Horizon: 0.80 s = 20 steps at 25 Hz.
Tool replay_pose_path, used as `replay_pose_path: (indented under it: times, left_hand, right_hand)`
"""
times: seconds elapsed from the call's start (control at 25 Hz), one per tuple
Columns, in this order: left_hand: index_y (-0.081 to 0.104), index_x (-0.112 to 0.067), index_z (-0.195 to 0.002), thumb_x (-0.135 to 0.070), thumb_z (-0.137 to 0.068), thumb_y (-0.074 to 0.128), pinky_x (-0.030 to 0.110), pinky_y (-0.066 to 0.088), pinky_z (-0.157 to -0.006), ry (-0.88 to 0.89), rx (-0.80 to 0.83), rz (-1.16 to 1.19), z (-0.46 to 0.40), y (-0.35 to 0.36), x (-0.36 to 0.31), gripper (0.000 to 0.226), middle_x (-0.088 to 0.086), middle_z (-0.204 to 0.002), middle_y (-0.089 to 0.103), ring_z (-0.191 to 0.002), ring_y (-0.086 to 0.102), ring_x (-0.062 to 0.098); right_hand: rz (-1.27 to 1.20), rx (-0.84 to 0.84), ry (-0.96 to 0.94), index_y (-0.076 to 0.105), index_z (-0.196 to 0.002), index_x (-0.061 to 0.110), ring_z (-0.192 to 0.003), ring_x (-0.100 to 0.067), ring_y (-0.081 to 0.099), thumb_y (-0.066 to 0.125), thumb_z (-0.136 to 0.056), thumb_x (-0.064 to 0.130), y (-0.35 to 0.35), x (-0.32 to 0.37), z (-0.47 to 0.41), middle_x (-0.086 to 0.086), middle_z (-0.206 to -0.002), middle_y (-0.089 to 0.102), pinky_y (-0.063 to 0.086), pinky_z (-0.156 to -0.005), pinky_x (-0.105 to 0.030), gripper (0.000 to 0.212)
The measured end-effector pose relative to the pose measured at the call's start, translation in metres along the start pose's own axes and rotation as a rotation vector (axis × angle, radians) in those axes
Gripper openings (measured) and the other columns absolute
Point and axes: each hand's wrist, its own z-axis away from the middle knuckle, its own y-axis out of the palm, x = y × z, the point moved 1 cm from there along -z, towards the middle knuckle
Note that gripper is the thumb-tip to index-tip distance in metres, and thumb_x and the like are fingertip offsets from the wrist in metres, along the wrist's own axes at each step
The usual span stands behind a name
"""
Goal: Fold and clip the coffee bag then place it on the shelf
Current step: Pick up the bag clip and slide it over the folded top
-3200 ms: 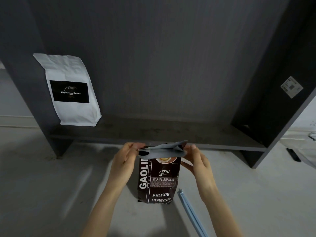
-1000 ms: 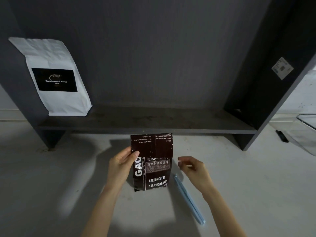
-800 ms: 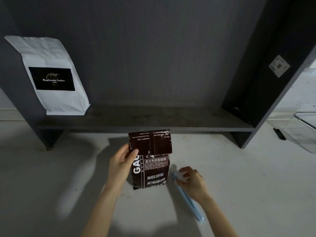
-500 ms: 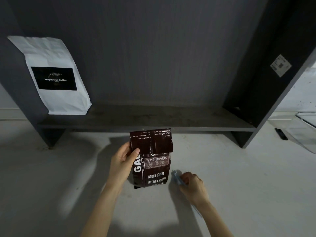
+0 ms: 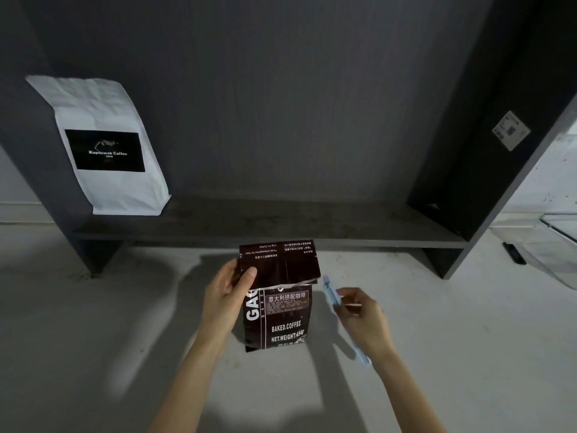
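Observation:
A dark brown coffee bag [image 5: 282, 320] stands upright on the pale floor, its top flap folded down over the front. My left hand [image 5: 228, 295] grips the bag's left edge, thumb pressing on the folded flap. My right hand [image 5: 363, 320] is to the right of the bag and holds a long light-blue clip [image 5: 331, 292] lifted off the floor, its upper end close to the flap's right corner. Most of the clip is hidden behind my hand and wrist. The dark grey shelf [image 5: 268, 228] runs just behind the bag.
A white coffee bag [image 5: 103, 145] with a black label leans at the shelf's left end. Dark side panels bound the shelf left and right; a sticker [image 5: 510, 129] is on the right panel. A clear container [image 5: 559, 245] and a small black object [image 5: 513, 253] lie at far right.
The bag's top was folded down. My right hand let go of the bag, reached down to the blue clip on the floor, grasped it and raised it beside the bag. My left hand kept its hold.

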Motion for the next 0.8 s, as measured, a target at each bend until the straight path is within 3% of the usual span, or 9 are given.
replay_pose_path:
  times: [0.08,0.16,0.28,0.44,0.56,0.8]
  left_hand:
    - [0.061,-0.037,-0.087,-0.017,-0.082,0.059,0.009,0.047,-0.073,0.013,-0.018,-0.002,-0.006,-0.001,-0.004,0.021,-0.018,-0.094,0.065,-0.087,0.062,-0.008]
    - [0.061,-0.042,-0.089,-0.018,-0.082,0.059,0.016,0.043,-0.083,0.016,-0.02,-0.033,-0.011,-0.001,-0.008,0.025,-0.02,-0.099,0.062,-0.095,0.057,-0.008]
    - [0.06,-0.048,-0.088,-0.016,-0.082,0.059,0.009,0.041,-0.079,0.044,0.001,-0.072,-0.014,-0.001,-0.014,0.032,-0.024,-0.099,0.057,-0.091,0.051,-0.021]
    - [0.062,-0.041,-0.084,-0.01,-0.081,0.059,0.008,0.047,-0.072,0.075,0.065,-0.092,-0.014,0.004,-0.021,0.031,-0.019,-0.094,0.064,-0.086,0.059,-0.013]
    - [0.065,-0.039,-0.082,-0.013,-0.081,0.059,0.009,0.046,-0.073,0.103,0.073,-0.061,-0.016,0.008,-0.028,0.027,-0.019,-0.086,0.07,-0.087,0.062,-0.006]
    - [0.068,-0.037,-0.081,-0.02,-0.08,0.059,0.008,0.047,-0.074,0.092,0.046,-0.005,-0.017,0.012,-0.03,0.018,-0.016,-0.087,0.071,-0.089,0.063,-0.002]
  right_hand:
    - [-0.085,-0.028,-0.043,0.06,-0.092,0.018,-0.078,-0.02,0.062,0.057,-0.08,0.002,-0.008,0.017,-0.004,-0.004,-0.085,0.066,0.042,-0.057,-0.018,0.02]
    - [-0.162,-0.068,-0.092,0.06,-0.092,0.021,-0.078,-0.02,0.059,0.057,-0.082,0.004,-0.015,0.036,-0.006,-0.004,-0.088,0.064,0.042,-0.058,-0.019,0.021]
    - [-0.183,-0.099,-0.215,0.062,-0.099,0.023,-0.078,-0.004,0.058,0.056,-0.084,0.009,-0.024,0.07,-0.009,0.0,-0.093,0.063,0.045,-0.059,-0.007,0.021]
    - [-0.02,-0.021,-0.539,0.061,-0.107,0.025,-0.082,0.015,0.052,0.056,-0.084,0.009,-0.021,0.114,-0.002,0.019,-0.088,0.053,0.038,-0.068,0.003,0.029]
    - [0.069,0.067,-0.658,0.064,-0.105,0.023,-0.08,0.009,0.054,0.057,-0.083,0.007,-0.006,0.127,0.005,0.014,-0.09,0.055,0.037,-0.072,0.002,0.028]
    - [0.073,0.069,-0.639,0.065,-0.104,0.023,-0.09,-0.011,0.058,0.057,-0.083,0.006,0.007,0.118,0.008,0.0,-0.099,0.064,0.038,-0.078,-0.003,0.029]
